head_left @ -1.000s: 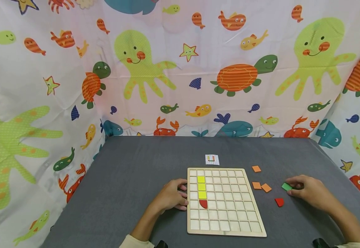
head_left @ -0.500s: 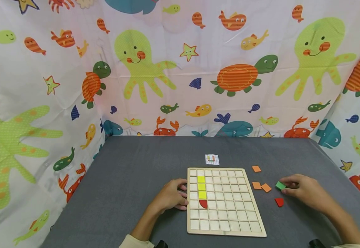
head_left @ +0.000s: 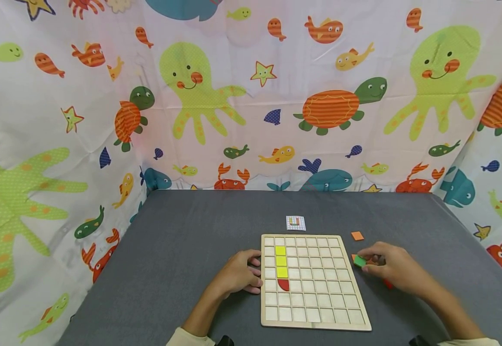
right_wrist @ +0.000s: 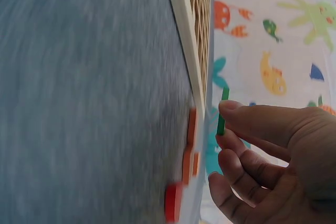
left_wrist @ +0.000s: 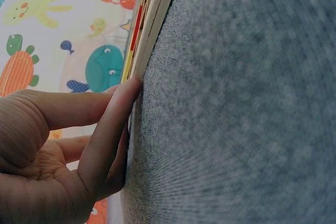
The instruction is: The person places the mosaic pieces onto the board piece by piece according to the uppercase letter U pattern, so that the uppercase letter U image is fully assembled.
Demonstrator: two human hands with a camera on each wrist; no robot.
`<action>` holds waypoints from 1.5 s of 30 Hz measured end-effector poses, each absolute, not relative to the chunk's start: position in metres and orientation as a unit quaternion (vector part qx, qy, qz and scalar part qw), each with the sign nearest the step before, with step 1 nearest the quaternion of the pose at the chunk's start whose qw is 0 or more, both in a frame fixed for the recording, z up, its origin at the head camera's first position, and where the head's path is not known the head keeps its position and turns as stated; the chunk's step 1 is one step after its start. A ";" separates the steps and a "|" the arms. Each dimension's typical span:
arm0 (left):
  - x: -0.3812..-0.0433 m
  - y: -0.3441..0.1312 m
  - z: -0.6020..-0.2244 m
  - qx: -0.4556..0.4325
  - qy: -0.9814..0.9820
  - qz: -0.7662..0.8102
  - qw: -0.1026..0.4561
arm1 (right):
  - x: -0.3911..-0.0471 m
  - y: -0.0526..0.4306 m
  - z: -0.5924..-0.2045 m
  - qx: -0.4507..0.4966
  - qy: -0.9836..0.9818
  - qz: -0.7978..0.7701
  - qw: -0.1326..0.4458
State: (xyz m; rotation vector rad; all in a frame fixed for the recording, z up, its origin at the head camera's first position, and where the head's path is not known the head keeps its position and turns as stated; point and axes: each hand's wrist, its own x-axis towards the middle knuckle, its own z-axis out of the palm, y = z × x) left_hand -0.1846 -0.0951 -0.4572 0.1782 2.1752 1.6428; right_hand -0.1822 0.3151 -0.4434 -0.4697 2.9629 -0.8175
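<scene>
My right hand [head_left: 395,266] pinches a small green square tile [head_left: 358,261] between thumb and fingers, just right of the wooden grid board [head_left: 309,287]. In the right wrist view the green tile [right_wrist: 223,111] is seen edge-on, raised above the table. My left hand [head_left: 239,273] touches the board's left edge with its fingertips, as the left wrist view also shows at the wooden edge [left_wrist: 157,24]. Three yellow square tiles, one being the middle yellow tile [head_left: 281,260], form a column in the grid. Directly below them lies a red quarter-round tile [head_left: 283,285].
An orange tile [head_left: 357,236] lies right of the board. More orange tiles [right_wrist: 187,165] and a loose red tile [head_left: 388,284] are partly hidden by my right hand in the head view. Behind the board lies a small printed pattern card [head_left: 295,223]. A sea-animal curtain [head_left: 242,163] borders the grey table.
My right hand has carried the green tile leftward to the board's right edge, passing over the loose orange and red tiles. The left hand and the board have stayed put.
</scene>
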 end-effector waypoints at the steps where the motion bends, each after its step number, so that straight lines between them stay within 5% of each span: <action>1: -0.185 -0.095 -0.457 0.063 0.780 0.588 0.203 | -0.182 0.311 -0.443 -0.157 0.950 -0.268 0.016; 45: -0.184 -0.094 -0.457 0.055 0.787 0.581 0.200 | -0.179 0.198 -0.444 -0.293 0.874 -0.369 0.119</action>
